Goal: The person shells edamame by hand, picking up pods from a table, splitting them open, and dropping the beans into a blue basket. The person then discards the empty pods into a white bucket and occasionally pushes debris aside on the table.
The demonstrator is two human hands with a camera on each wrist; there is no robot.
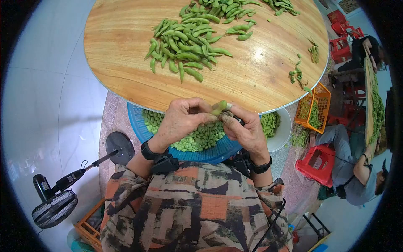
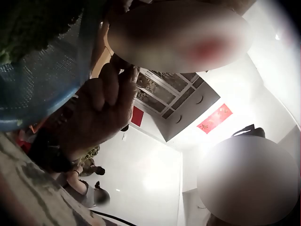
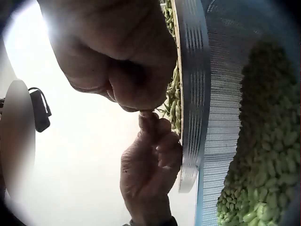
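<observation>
Both hands meet in front of the body at the table edge, over a blue basket (image 1: 134, 122) full of shelled green beans (image 1: 197, 140). Between them is a green edamame pod (image 1: 219, 108). The left hand (image 1: 180, 119) pinches it with thumb and forefinger from one side. The right hand (image 1: 245, 128), with a pale wrap on one finger, grips its other end. In the right wrist view the right hand (image 3: 117, 61) is curled close to the camera, its fingertips meeting those of the left hand (image 3: 148, 165). The left wrist view shows the right hand (image 2: 103, 103) with bent fingers.
Unshelled pods (image 1: 184, 44) lie heaped on the round wooden table (image 1: 126, 54). A white bucket (image 1: 285, 130) of pods stands right of the basket, with an orange crate (image 1: 323, 105) beyond. At left is a fan (image 1: 54, 210); at right, red stools (image 1: 317, 164) and people at another table.
</observation>
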